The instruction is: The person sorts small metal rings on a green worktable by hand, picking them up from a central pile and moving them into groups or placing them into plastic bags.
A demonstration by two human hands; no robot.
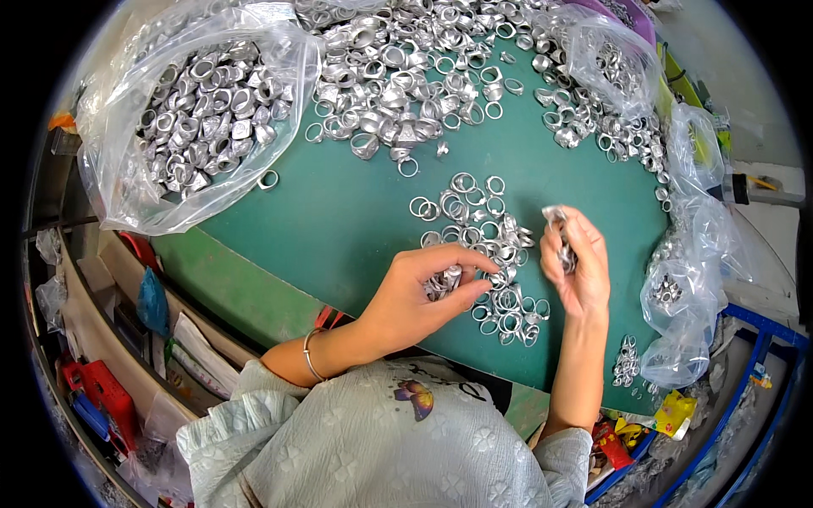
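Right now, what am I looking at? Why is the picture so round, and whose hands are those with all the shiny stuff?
The picture comes from a small camera worn on a person's head, looking down. Its wide lens bends the edges, so everything looks round. The hands belong to that person. The left hand pinches a few silver metal rings from a small pile of rings on the green table. The right hand holds a bunch of rings gathered in its fingers. Farther back lies a big heap of rings, and a clear plastic bag full of them sits at the left. More bags lie at the right.
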